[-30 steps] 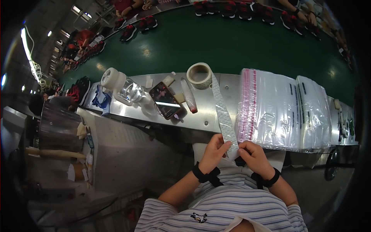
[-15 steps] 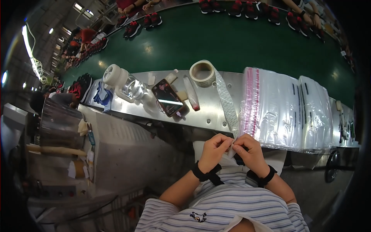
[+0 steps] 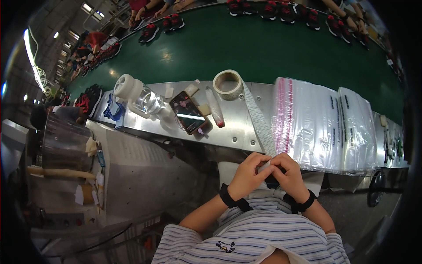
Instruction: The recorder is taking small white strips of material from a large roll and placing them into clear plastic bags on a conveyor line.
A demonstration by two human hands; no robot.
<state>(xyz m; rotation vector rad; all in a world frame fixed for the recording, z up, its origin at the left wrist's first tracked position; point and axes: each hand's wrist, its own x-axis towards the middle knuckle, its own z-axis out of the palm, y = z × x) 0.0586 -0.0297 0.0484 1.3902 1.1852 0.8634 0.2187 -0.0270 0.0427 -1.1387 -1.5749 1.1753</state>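
Note:
My left hand point(image 3: 247, 177) and my right hand point(image 3: 289, 178) meet in front of my body, just off the near edge of the metal ledge. Both are closed, thumbs and fingertips pinching the end of a pale patterned tape strip point(image 3: 258, 121). Its very end is mostly hidden by my fingers, with a whitish bit point(image 3: 264, 166) showing between them. From my hands the strip runs back across the ledge to a tape roll point(image 3: 233, 95) on the far side. Close to my right hand lies a stack of clear plastic bags point(image 3: 310, 127) with pink-red edges.
Left on the metal ledge point(image 3: 220, 140) are a clear bottle point(image 3: 147, 101) with white lid, a phone point(image 3: 189, 113), a white-wrapped, red-tipped tool point(image 3: 214, 108) and blue cloth point(image 3: 115, 110). Beyond, a green conveyor belt point(image 3: 189, 53) carries black-and-red shoes point(image 3: 149, 33); other people's hands work along it.
My hands have drawn closer together, their fingers folding more over the tape end. The whitish tail that hung below my fingertips is now mostly covered. The view has shifted slightly.

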